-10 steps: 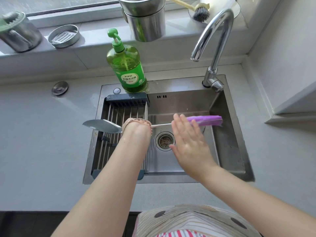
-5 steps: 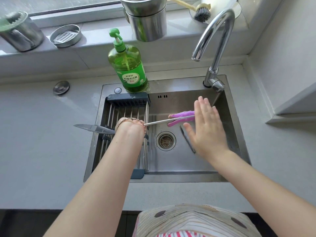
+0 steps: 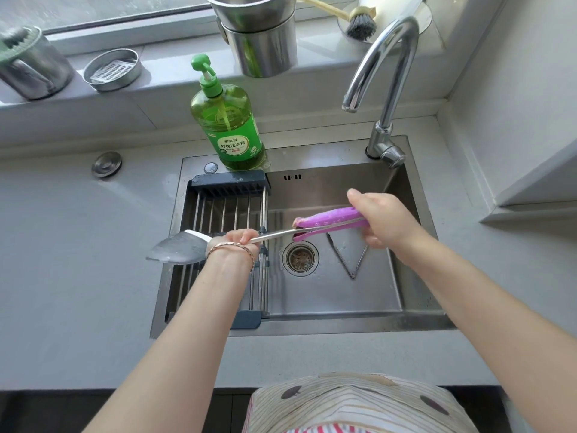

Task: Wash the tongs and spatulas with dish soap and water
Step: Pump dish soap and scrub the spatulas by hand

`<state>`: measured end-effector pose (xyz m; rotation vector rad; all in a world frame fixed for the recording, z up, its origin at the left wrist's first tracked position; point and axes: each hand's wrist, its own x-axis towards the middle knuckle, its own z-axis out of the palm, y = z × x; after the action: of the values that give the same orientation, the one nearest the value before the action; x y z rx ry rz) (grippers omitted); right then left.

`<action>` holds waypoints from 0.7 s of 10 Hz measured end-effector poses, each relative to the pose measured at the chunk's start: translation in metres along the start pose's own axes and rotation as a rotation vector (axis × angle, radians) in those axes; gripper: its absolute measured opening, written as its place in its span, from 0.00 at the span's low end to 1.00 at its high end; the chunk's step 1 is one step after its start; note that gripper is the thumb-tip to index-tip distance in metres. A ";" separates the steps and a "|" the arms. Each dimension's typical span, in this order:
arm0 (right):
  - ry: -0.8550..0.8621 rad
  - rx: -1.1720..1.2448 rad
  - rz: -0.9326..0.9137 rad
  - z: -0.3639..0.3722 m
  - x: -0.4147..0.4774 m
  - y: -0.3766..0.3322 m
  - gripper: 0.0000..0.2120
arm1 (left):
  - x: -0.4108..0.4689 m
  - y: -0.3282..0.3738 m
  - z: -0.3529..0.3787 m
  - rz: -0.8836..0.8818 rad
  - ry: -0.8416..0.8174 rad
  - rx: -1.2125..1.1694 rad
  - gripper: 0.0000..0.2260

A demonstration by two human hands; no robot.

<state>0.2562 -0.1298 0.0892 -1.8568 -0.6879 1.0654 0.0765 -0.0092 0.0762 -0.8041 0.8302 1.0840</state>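
Currently | spatula is held level over sink | shaft is gripped by left hand, purple handle clasped by right hand | tongs are seen on sink floor | handle is best rubbed lengthwise, grip kept firm.

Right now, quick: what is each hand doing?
Left hand: grips the spatula by its metal shaft, next to the blade.
Right hand: grips the spatula's purple handle.
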 end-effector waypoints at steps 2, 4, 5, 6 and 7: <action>-0.143 0.118 0.323 0.004 -0.007 0.015 0.15 | 0.011 0.004 -0.011 0.193 0.009 0.306 0.20; 0.312 -1.035 -0.534 0.028 -0.016 0.039 0.29 | 0.013 -0.001 -0.015 0.271 0.042 0.496 0.18; -0.046 -1.032 -0.230 0.020 -0.017 0.027 0.31 | 0.014 -0.001 -0.014 0.276 0.038 0.519 0.20; -0.391 -0.436 0.252 0.009 -0.008 0.016 0.28 | 0.008 -0.003 -0.010 0.299 0.000 0.517 0.22; -0.370 -0.255 0.337 0.009 -0.006 0.018 0.26 | 0.006 -0.005 -0.007 0.294 -0.016 0.518 0.24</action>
<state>0.2468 -0.1395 0.0730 -2.0624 -0.7657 1.6323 0.0813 -0.0141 0.0686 -0.2417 1.1768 1.0599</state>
